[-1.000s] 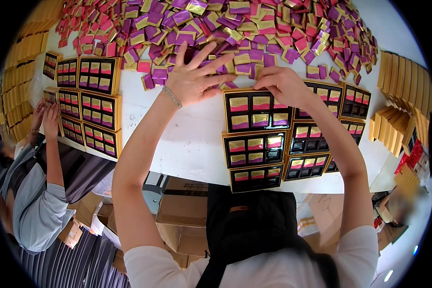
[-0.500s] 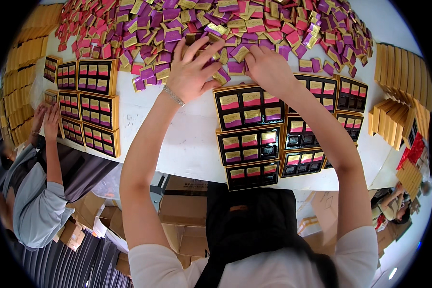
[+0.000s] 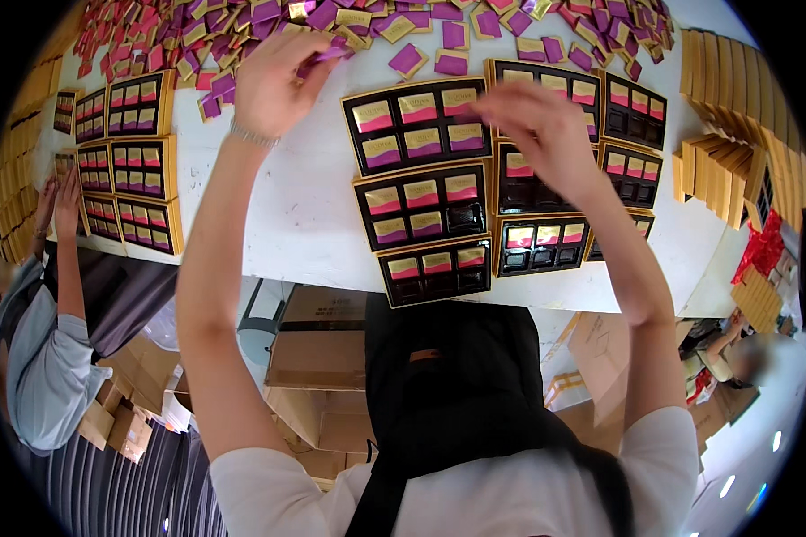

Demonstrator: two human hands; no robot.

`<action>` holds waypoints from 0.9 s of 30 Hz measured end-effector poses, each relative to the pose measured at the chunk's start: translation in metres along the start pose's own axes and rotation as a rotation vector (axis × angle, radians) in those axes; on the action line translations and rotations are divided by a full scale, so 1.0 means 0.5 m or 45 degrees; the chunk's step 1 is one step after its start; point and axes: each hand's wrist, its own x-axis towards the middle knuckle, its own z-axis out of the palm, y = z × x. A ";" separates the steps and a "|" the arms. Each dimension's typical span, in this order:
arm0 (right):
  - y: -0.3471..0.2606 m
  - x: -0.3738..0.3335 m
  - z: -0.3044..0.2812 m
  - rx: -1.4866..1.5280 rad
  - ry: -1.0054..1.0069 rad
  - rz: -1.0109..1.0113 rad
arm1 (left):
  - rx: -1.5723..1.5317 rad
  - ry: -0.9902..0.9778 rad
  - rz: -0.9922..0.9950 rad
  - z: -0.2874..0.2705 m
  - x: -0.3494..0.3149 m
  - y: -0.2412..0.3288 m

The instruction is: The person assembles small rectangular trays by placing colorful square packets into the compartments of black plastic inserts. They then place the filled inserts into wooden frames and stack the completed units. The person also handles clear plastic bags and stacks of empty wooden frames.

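My left hand point(image 3: 275, 88) is at the near edge of a pile of wrapped chocolates point(image 3: 407, 59), its fingers closed on a purple-and-gold wrapped chocolate point(image 3: 333, 51). Over the boxes on the right, my right hand point(image 3: 546, 134) is slightly blurred, its fingertips pinched together; what they hold, if anything, cannot be made out. Those fingertips are by the upper right corner of a chocolate box point(image 3: 421, 141) with pink-and-gold pieces in its top row and purple-and-gold ones below. Nearer me, another box point(image 3: 423, 202) has one bare compartment, and the front box point(image 3: 435, 272) has a bare lower row.
More filled boxes point(image 3: 141, 167) stand on the white table point(image 3: 269, 210) at the left, where a co-worker's hands point(image 3: 61, 199) rest. Stacked gold box parts point(image 3: 721, 107) line the right side. Cardboard cartons point(image 3: 318, 358) are below the table edge.
My hands have drawn back from the pile, the left with a chocolate in it, and the right down over the boxes. The view has shifted, so the table appears higher and further left.
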 end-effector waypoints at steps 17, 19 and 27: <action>-0.037 -0.286 0.138 -0.389 -0.156 -0.322 | -0.677 0.788 -1.226 0.212 -0.414 0.444; -0.051 -0.296 0.141 -0.441 -0.217 -0.279 | -0.479 0.716 -1.240 0.237 -0.503 0.435; -0.065 -0.304 0.142 -0.575 -0.310 -0.247 | 0.181 0.609 -0.885 0.244 -0.545 0.422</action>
